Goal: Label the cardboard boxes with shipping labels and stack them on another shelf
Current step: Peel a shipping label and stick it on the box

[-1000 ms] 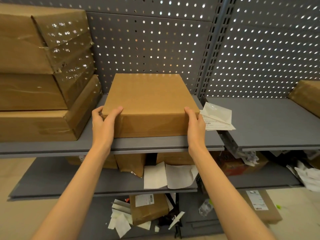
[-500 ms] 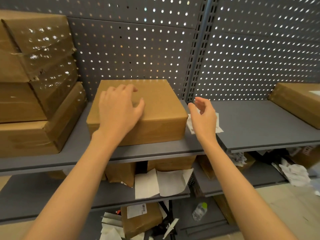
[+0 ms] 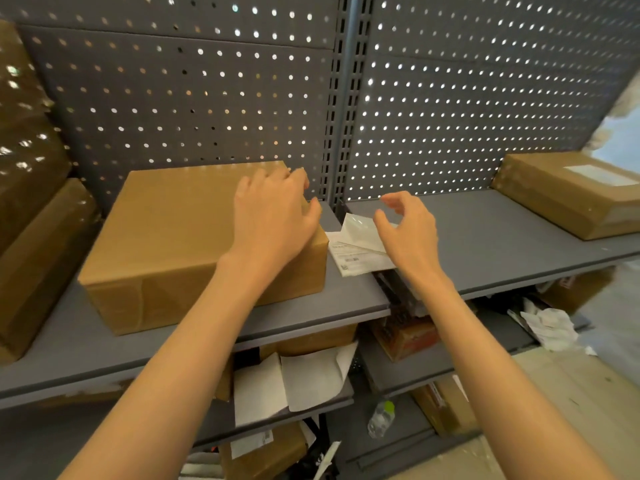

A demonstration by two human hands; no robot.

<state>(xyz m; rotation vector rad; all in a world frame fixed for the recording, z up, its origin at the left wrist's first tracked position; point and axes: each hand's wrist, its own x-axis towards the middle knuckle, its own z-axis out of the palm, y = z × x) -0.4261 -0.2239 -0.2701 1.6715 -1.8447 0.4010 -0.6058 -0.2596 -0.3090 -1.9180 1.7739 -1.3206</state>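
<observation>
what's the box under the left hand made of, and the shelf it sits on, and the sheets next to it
Box: looks like plain brown cardboard, matte, with folded flaps on its end.
Shelf: probably painted metal, flat grey, thin edge, perforated back panel.
Sheets: printed white paper, likely labels; the top one looks glossy, perhaps a plastic or backing film.

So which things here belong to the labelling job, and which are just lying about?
Job:
plain box under left hand
labels by right hand
labelled box
stacked boxes

Lying about:
bottle
loose papers
crumpled paper
</observation>
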